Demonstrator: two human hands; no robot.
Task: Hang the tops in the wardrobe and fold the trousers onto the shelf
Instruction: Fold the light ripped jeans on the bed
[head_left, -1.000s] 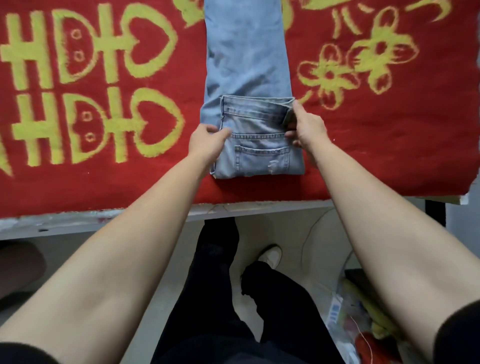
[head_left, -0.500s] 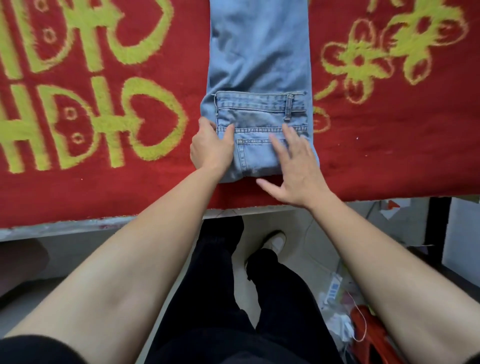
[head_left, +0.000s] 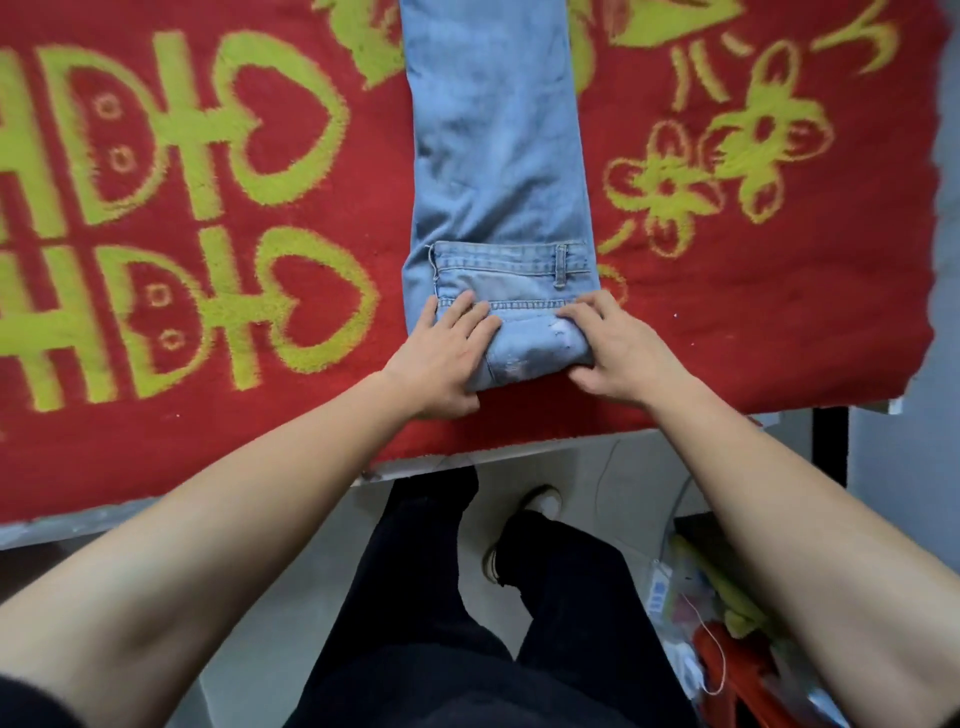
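Observation:
Light blue jeans (head_left: 493, 156) lie lengthwise on a red rug (head_left: 753, 322), legs running away from me. The waist end is folded over toward the legs, with waistband and belt loop on top. My left hand (head_left: 441, 358) grips the left side of this near fold, fingers on top and thumb at the near edge. On the right side my right hand (head_left: 623, 353) grips the fold the same way, fingertips curled on the denim. No tops, wardrobe or shelf are in view.
The rug with yellow-green patterns covers a table whose pale front edge (head_left: 156, 514) runs just ahead of my legs. A black table leg (head_left: 829, 447) stands at the right. Bags and colourful clutter (head_left: 727, 649) lie on the floor at lower right.
My right hand went from lying flat on the fold to gripping its right edge. My left hand slid further onto the fold's left side. The fold now looks thicker and rounder.

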